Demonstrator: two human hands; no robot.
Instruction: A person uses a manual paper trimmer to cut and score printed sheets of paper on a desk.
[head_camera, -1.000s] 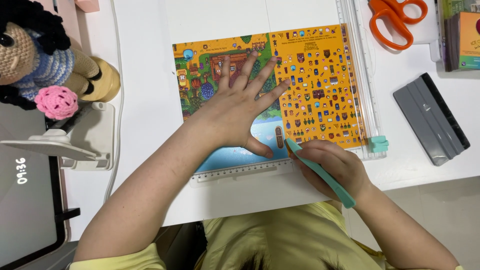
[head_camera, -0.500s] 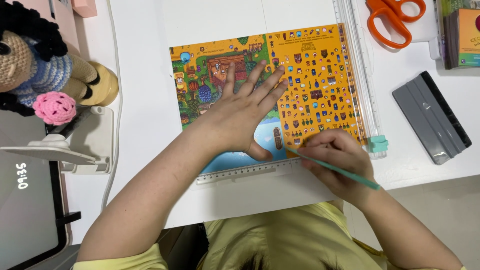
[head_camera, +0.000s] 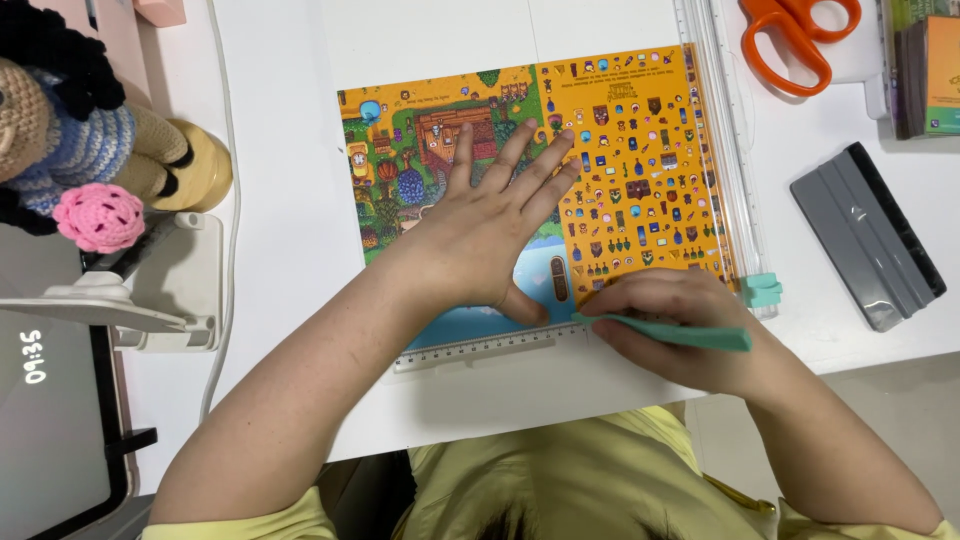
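1. Two hands are at work on one bright sticker sheet (head_camera: 640, 160), which lies in the upper middle of the frame on a clear paper trimmer (head_camera: 715, 130).
2. My left hand (head_camera: 480, 230) is open and flat, fingers spread, pressing the sheet down so it does not slide.
3. My right hand (head_camera: 670, 325) is closed around a thin teal tool (head_camera: 680, 333). Its tip touches the bottom edge of the sheet, just above the trimmer's ruler strip (head_camera: 480, 348).
4. I think I am at the picking or lifting step, working at one small spot near the orange part's bottom edge. The next move needs a slow, gentle touch, with the flat hand pressing firmly.
5. Around me, the white desk (head_camera: 290, 250) holds orange scissors (head_camera: 790, 40) at the upper right, a grey scraper (head_camera: 865, 235) at the right, and a yarn doll (head_camera: 90, 120) at the upper left.
6. Pale floor (head_camera: 900, 420) shows at the lower right.
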